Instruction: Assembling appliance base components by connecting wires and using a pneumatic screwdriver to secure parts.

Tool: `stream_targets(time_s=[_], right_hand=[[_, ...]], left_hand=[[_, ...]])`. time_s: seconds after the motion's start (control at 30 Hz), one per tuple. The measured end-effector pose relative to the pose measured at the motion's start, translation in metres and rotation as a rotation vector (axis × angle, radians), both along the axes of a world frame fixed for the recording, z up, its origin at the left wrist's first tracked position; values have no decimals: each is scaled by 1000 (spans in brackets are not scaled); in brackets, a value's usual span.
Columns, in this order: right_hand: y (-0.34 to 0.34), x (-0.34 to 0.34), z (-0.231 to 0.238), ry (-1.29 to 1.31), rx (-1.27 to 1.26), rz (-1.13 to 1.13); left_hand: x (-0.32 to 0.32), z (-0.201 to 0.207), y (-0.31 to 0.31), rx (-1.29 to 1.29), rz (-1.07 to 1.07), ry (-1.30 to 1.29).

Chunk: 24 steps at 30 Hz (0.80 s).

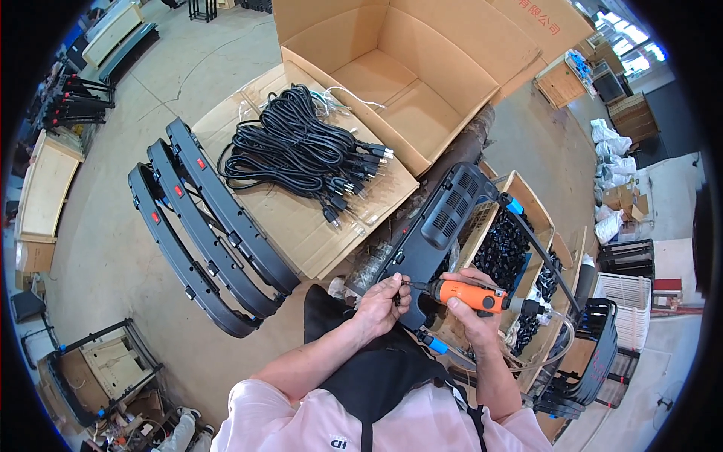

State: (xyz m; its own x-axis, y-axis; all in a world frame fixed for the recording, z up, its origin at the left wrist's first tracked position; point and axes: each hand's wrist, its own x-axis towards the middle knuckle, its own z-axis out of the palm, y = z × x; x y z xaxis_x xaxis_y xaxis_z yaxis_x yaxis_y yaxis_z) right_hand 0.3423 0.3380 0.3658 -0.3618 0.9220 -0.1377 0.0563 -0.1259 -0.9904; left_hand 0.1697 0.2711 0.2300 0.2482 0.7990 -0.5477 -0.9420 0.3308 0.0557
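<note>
In my right hand (476,320) is an orange air screwdriver (463,294) with a clear hose at its back end, its bit pointing left. My left hand (382,305) is closed in a pinch at the bit's tip; a small dark piece shows at its fingers, too small to name. Both hands are at the near end of a long black plastic housing (414,252) with a raised, slotted cover (456,205) at its far end. A black tube frame with blue sleeves (514,206) runs along the housing's right side.
Wooden bins (503,241) of small black parts stand to the right. Ahead, bundled black power cords (297,143) lie on cardboard (301,245), beside a large open carton (422,75). Three curved black housings (211,226) stand at left. A white wire basket (623,309) sits far right.
</note>
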Motion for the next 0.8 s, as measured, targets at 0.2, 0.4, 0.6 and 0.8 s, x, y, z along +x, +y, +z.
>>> stream_targets(time_s=[0.2, 0.4, 0.6, 0.8], right_hand=[[2, 3, 1, -8, -29, -9], [-1, -5, -1, 20, -159, -158], [-5, -3, -8, 46, -150, -172], [-4, -4, -3, -67, 30, 120]], left_hand=[[-1, -2, 0, 80, -33, 114], [6, -5, 2, 121, 76, 214], [5, -6, 8, 30, 89, 72], [3, -2, 9, -122, 40, -157]])
